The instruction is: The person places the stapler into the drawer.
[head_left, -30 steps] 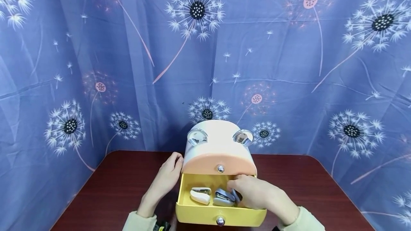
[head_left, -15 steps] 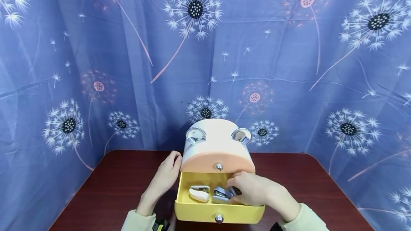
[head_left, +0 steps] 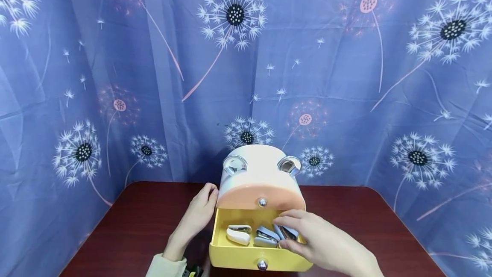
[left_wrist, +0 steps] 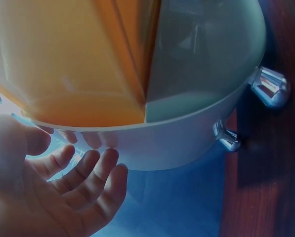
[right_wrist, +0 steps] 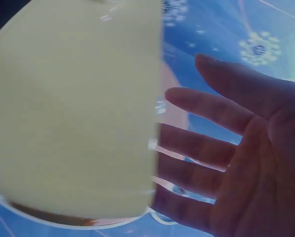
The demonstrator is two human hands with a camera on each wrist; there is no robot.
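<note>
A white storage box (head_left: 256, 163) stands on the table with its lower yellow drawer (head_left: 253, 256) pulled out. Inside the drawer lie a white stapler (head_left: 238, 235), a blue-grey stapler (head_left: 266, 237) and a second blue-grey stapler (head_left: 287, 232) at the right. My right hand (head_left: 320, 240) is over the drawer's right side, its thumb and fingertips beside the rightmost stapler. In the right wrist view its fingers (right_wrist: 196, 145) are straight and spread. With loosely bent fingers, my left hand (head_left: 197, 210) rests at the box's left side; the left wrist view shows its palm (left_wrist: 53, 207).
Above the yellow drawer is a closed peach drawer (head_left: 246, 195) with a round silver knob (head_left: 262, 202). Two shiny round pieces (head_left: 235, 164) stick up from the box top. A blue dandelion curtain (head_left: 161, 110) hangs behind the dark red table (head_left: 153, 213).
My right hand has released the rightmost stapler and drawn back toward the right, its fingers straightening. That stapler now shows more fully in the drawer. The left hand has stayed at the box's side.
</note>
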